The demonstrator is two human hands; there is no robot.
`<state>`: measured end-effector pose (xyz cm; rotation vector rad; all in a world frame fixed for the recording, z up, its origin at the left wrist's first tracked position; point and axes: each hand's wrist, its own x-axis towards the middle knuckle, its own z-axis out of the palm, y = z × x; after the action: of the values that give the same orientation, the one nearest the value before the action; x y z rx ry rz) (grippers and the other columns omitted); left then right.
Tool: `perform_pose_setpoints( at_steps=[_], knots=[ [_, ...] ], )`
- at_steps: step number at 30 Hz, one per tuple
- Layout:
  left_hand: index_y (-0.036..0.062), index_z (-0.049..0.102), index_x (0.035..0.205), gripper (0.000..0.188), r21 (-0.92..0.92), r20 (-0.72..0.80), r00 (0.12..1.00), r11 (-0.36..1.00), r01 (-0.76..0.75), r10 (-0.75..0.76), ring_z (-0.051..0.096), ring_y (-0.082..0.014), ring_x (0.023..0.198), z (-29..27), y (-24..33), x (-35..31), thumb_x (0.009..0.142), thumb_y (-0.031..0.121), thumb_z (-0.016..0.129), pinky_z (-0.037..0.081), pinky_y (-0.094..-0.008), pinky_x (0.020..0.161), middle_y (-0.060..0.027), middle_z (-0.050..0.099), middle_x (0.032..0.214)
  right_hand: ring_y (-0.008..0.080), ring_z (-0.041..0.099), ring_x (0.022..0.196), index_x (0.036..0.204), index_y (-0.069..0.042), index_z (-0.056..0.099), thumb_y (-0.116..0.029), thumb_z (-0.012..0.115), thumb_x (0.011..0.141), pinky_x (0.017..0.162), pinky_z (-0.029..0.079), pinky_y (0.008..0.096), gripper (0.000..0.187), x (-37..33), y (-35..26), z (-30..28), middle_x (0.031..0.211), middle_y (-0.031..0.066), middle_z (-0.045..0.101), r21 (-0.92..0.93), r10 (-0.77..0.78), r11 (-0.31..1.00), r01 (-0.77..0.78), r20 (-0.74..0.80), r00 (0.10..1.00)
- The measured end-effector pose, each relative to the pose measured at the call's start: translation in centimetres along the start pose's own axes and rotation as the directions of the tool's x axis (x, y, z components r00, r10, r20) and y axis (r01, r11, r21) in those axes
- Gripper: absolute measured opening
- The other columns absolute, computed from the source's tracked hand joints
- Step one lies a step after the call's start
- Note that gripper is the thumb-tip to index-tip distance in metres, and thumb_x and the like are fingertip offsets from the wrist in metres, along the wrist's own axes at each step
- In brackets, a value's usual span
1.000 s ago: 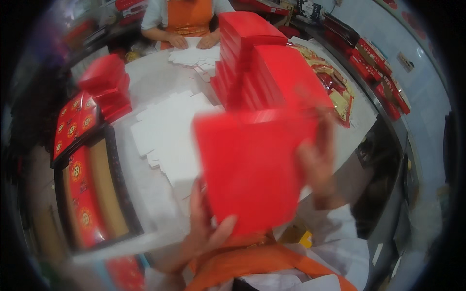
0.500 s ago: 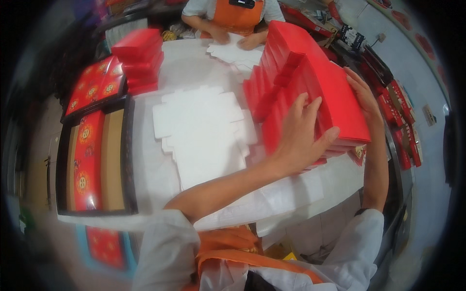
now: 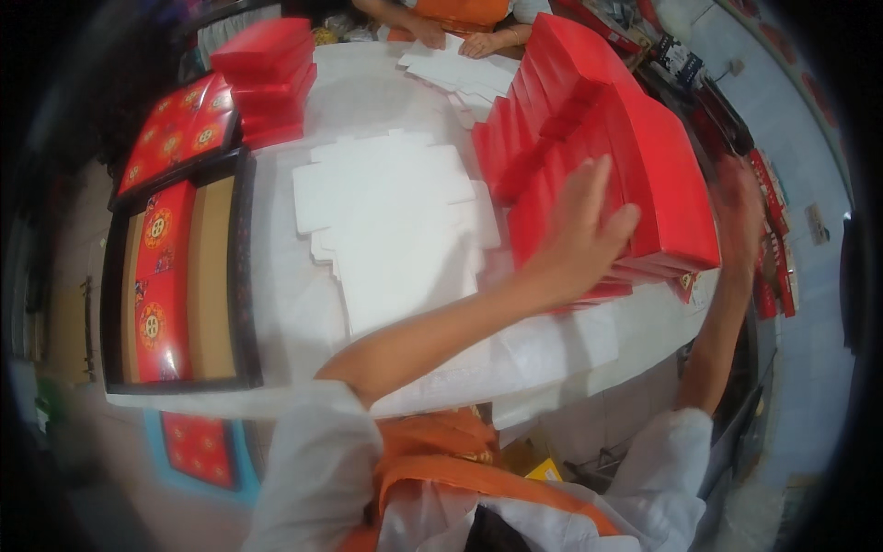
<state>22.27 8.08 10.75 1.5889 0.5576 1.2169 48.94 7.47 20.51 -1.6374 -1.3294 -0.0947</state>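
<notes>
The leaning row of flat red cardboard boxes (image 3: 607, 156) on the white-covered surface (image 3: 368, 92) has gained the red box held up a second ago. The left hand (image 3: 579, 235), fingers spread, is pressed flat against the row's near side. The right hand (image 3: 740, 198) is blurred at the far end, grip state not discernible.

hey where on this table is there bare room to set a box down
Bare table shows between the small red stack and the white flat sheets, and along the near edge below those sheets. It is crowded on the right, where both hands press the long row of red boxes.
</notes>
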Motion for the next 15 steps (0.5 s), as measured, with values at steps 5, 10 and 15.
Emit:
perform_pose_setpoints(
  at_steps=[5,10,15],
  knots=[
    [0.0,0.047,0.119,0.037,0.203,-0.272,0.958,0.969,0.144,-0.086,0.045,-0.0271,0.115,-9.5,-7.3,-2.2,0.09,0.023,0.043,0.033,-0.0331,0.097,-0.0161,0.048,0.122,0.0205,0.046,0.082,0.094,-0.003,0.05,-0.023,0.042,0.092,0.084,0.038,0.0406,0.022,-15.9,-6.6,-4.3,0.088,0.0093,0.049,0.516,-0.479,0.54,0.665,-0.46,0.747],
    [-0.0012,0.057,0.098,0.026,0.607,-0.323,0.946,0.769,0.201,0.008,0.054,-0.0316,0.094,-16.8,-17.4,-3.0,0.09,0.021,0.045,0.042,-0.034,0.083,-0.017,0.059,0.097,0.023,0.057,0.092,0.099,0.004,0.054,-0.001,0.044,0.086,0.084,0.043,0.0383,0.017,-24.4,-12.1,14.1,0.097,0.0171,0.06,0.514,-0.335,0.813,0.276,0.025,0.942],
    [0.0018,0.059,0.088,0.015,0.357,-0.332,0.936,0.903,0.238,-0.115,0.055,-0.0292,0.079,-19.0,-18.5,-4.7,0.086,0.013,0.05,0.043,-0.0335,0.07,-0.0141,0.058,0.084,0.0261,0.053,0.104,0.112,0.003,0.052,-0.014,0.049,0.087,0.09,0.039,0.0326,0.03,-11.6,-12.2,33.2,0.11,0.0177,0.056,0.376,-0.191,0.925,0.059,0.325,0.926]
  ],
)
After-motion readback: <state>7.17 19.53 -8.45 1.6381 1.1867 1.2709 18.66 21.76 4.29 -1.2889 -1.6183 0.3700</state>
